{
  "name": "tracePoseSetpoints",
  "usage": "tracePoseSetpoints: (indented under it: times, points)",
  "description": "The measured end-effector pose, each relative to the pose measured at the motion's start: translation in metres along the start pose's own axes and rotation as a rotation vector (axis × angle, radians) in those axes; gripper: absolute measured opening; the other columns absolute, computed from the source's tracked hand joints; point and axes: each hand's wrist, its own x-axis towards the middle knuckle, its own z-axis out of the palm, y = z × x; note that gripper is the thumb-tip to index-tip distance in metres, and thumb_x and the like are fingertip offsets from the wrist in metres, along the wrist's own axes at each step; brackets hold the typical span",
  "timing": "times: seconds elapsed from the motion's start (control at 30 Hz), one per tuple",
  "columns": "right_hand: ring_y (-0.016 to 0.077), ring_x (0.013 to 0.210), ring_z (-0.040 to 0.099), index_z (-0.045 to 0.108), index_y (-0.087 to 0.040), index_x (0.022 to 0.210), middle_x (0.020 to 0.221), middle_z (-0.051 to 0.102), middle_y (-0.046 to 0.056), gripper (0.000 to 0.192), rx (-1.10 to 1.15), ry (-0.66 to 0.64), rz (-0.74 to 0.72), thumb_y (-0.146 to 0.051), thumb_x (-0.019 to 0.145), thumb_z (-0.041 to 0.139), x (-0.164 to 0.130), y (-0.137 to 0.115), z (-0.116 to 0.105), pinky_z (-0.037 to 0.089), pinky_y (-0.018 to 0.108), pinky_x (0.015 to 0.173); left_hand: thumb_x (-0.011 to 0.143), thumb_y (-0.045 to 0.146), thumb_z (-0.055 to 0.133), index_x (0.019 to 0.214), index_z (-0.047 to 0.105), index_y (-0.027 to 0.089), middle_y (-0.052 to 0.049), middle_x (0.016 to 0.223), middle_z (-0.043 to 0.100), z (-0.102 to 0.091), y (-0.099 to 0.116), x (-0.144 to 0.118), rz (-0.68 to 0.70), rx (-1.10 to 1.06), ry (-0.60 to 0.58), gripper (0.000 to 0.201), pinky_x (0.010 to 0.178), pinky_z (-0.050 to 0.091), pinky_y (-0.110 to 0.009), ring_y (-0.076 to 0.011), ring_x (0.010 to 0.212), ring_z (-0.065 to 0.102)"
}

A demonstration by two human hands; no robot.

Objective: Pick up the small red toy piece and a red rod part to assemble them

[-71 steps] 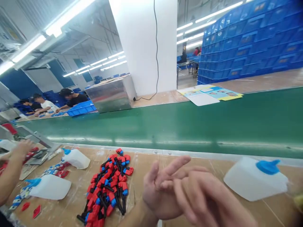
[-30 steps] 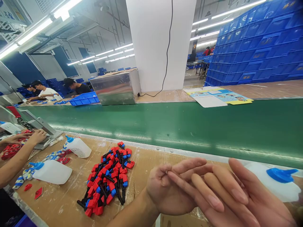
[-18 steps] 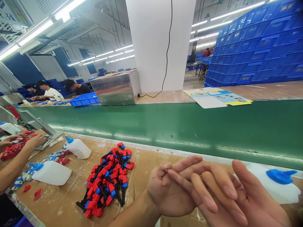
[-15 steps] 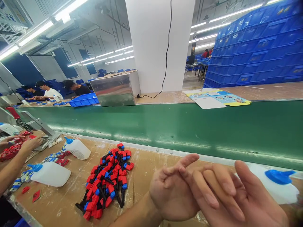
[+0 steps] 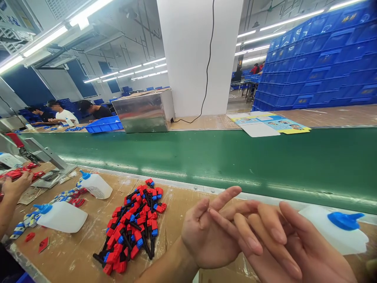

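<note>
The person's left hand [image 5: 209,236] and right hand [image 5: 294,247] are up in front of the camera, low in the picture. Both palms face up. The fingers are spread and loose, and neither hand holds anything. The left hand's fingers [image 5: 225,196] touch and cross the fingers of the right hand. The hands hover over a brown table [image 5: 76,255].

To the left of the hands, on the table, lies a pile of red, blue and black plastic parts [image 5: 134,228]. It is near the left hand but not touching it. Just to the right of the right hand lies a white bottle with a blue cap [image 5: 335,232], tipped on its side.

Two more white bottles with blue caps lie on the table farther left, one near [image 5: 60,216] and one behind it [image 5: 94,185]. Another person's hand [image 5: 13,186] is at the far left edge, by some small red pieces [image 5: 17,173].

Behind the table runs a long green belt [image 5: 235,157]. Across the belt sit a shiny metal box [image 5: 141,112], a blue tray [image 5: 104,124] and some paper sheets [image 5: 268,124]. A tall stack of blue crates [image 5: 318,67] fills the far right. Other people sit at the far left, across the belt.
</note>
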Motion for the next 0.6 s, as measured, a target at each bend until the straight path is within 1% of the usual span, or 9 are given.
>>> tracePoseSetpoints:
  times: [0.07,0.13,0.2,0.27,0.37,0.43,0.53,0.6]
  points:
    - [0.0218,0.069,0.059,0.067,-0.024,0.07,0.039,0.03,-0.003,0.042,0.035,0.001,0.019,-0.045,0.104,0.053,0.0,-0.003,0.003,0.05,0.052,0.104,0.097,0.051,0.029,0.143,0.051,0.028,-0.011,0.143,0.054,0.001,0.0,0.0,0.004,0.045,-0.022,0.056,0.111,0.029,-0.042,-0.0222,0.122,0.055]
    - [0.0213,0.067,0.058,0.068,-0.024,0.069,0.037,0.021,-0.003,0.043,0.062,0.0,0.033,-0.045,0.104,0.053,-0.001,-0.005,0.007,0.051,0.049,0.103,0.096,0.052,0.03,0.144,0.051,0.029,-0.011,0.145,0.052,0.0,0.0,-0.001,0.013,0.066,-0.063,0.057,0.112,0.027,-0.045,-0.0251,0.126,0.053]
    - [0.0219,0.063,0.057,0.068,-0.025,0.068,0.036,0.014,-0.003,0.044,0.083,0.007,0.02,-0.044,0.104,0.052,-0.002,-0.005,0.009,0.053,0.047,0.1,0.093,0.052,0.034,0.143,0.051,0.03,-0.011,0.146,0.051,-0.003,-0.001,-0.002,0.011,0.056,-0.103,0.057,0.112,0.028,-0.044,-0.0251,0.128,0.052]
    - [0.0244,0.063,0.058,0.069,-0.025,0.067,0.035,0.012,-0.003,0.046,0.082,0.007,0.004,-0.044,0.104,0.048,-0.005,-0.003,0.01,0.052,0.049,0.101,0.086,0.05,0.044,0.141,0.054,0.029,-0.011,0.144,0.052,-0.006,-0.002,-0.003,-0.01,0.03,-0.124,0.06,0.11,0.03,-0.043,-0.0252,0.127,0.053]
    - [0.0286,0.07,0.062,0.071,-0.025,0.071,0.033,0.022,-0.001,0.051,0.032,-0.072,0.013,-0.046,0.104,0.04,-0.009,0.0,0.006,0.043,0.054,0.109,0.075,0.046,0.052,0.136,0.059,0.026,-0.014,0.138,0.057,-0.009,-0.002,-0.004,-0.04,-0.009,-0.133,0.064,0.11,0.032,-0.044,-0.026,0.125,0.055]
    - [0.0302,0.075,0.063,0.072,-0.025,0.072,0.036,0.032,0.001,0.053,0.003,-0.136,0.041,-0.049,0.104,0.037,-0.012,0.001,0.002,0.038,0.055,0.111,0.073,0.047,0.053,0.132,0.063,0.024,-0.015,0.133,0.061,-0.01,-0.002,-0.004,-0.04,-0.015,-0.129,0.064,0.112,0.028,-0.042,-0.0244,0.125,0.055]
    - [0.0311,0.079,0.064,0.071,-0.026,0.073,0.04,0.041,0.002,0.055,-0.027,-0.191,0.08,-0.054,0.103,0.035,-0.013,0.0,-0.002,0.04,0.054,0.11,0.073,0.048,0.054,0.128,0.066,0.023,-0.015,0.127,0.065,-0.01,-0.002,-0.004,-0.046,-0.015,-0.109,0.061,0.115,0.024,-0.033,-0.0176,0.12,0.058]
    - [0.0309,0.076,0.064,0.069,-0.025,0.072,0.039,0.041,0.002,0.055,-0.055,-0.187,0.09,-0.055,0.104,0.036,-0.013,0.003,-0.003,0.043,0.054,0.108,0.074,0.048,0.051,0.127,0.066,0.023,-0.014,0.126,0.065,-0.01,-0.002,-0.005,-0.058,-0.034,-0.094,0.06,0.114,0.025,-0.031,-0.0138,0.109,0.062]
